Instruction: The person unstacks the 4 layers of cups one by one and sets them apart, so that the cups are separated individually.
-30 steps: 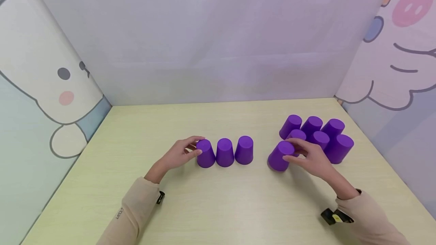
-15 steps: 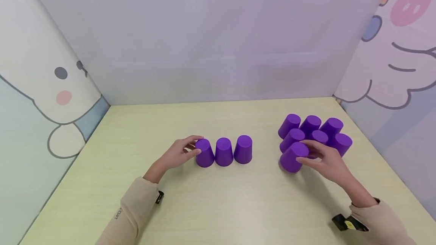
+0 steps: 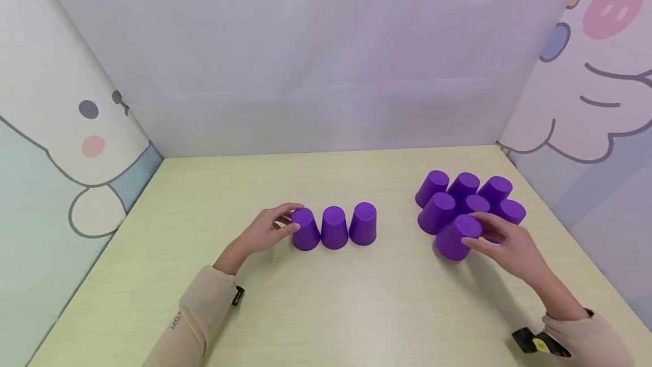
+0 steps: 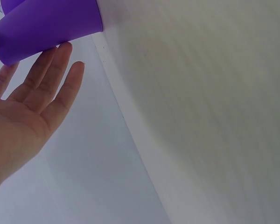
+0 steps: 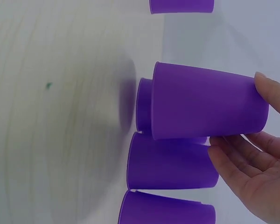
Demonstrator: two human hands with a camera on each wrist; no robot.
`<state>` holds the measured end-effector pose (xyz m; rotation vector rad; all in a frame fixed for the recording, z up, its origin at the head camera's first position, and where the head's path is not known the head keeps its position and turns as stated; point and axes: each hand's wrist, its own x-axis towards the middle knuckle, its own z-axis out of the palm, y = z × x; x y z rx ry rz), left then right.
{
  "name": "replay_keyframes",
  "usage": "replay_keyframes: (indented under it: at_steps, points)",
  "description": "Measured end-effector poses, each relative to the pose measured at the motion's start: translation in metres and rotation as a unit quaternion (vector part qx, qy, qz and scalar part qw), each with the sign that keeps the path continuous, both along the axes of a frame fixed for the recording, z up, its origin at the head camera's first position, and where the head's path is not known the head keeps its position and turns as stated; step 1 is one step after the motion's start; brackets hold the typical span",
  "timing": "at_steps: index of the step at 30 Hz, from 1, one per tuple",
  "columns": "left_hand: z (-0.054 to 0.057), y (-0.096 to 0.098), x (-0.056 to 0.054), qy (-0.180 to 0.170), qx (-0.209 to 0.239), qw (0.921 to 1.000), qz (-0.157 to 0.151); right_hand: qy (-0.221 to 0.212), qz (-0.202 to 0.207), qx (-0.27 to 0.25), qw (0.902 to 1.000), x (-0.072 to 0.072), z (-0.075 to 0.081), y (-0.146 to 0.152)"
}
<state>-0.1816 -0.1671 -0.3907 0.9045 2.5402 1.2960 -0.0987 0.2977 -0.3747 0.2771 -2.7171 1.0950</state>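
Note:
Three purple cups stand upside down in a row mid-table in the head view. My left hand [image 3: 270, 228] grips the row's leftmost cup [image 3: 305, 231] near its raised base, thumb on the near side and fingers behind. In the left wrist view, fingertips touch that cup [image 4: 51, 28] along its side. My right hand [image 3: 511, 242] holds another upside-down purple cup [image 3: 453, 239] by its base end, thumb opposite the fingers. The right wrist view shows this held cup [image 5: 205, 100] raised off the tabletop, in front of other cups.
Beside the held one, the middle cup [image 3: 334, 228] and right cup [image 3: 363, 224] of the row stand close together. Several more upside-down cups, including a front-left one [image 3: 436, 213], cluster at the right. A pale back wall [image 3: 326, 72] and cartoon-printed side panels border the table [image 3: 326, 310].
My right hand has carried its cup rightward, along the front of the cluster, uncovering the cluster's front-left cup. My left hand keeps its place on the row's leftmost cup.

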Motion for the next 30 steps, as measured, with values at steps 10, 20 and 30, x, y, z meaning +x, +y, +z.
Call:
replay_keyframes:
  at_steps: [10, 20, 30]
  points:
    - [0.001, 0.001, 0.001, -0.005, -0.007, 1.0, -0.002, -0.014, -0.027, 0.026, 0.9992, 0.01, 0.002, 0.023]
    - [0.002, 0.001, 0.0, -0.01, -0.002, 0.9999, -0.002, -0.044, -0.056, -0.002, 0.9975, 0.019, 0.004, 0.055]
    - [0.011, 0.005, 0.007, -0.019, -0.007, 0.9998, 0.008, -0.055, -0.063, -0.031, 0.996, 0.019, -0.004, 0.064]
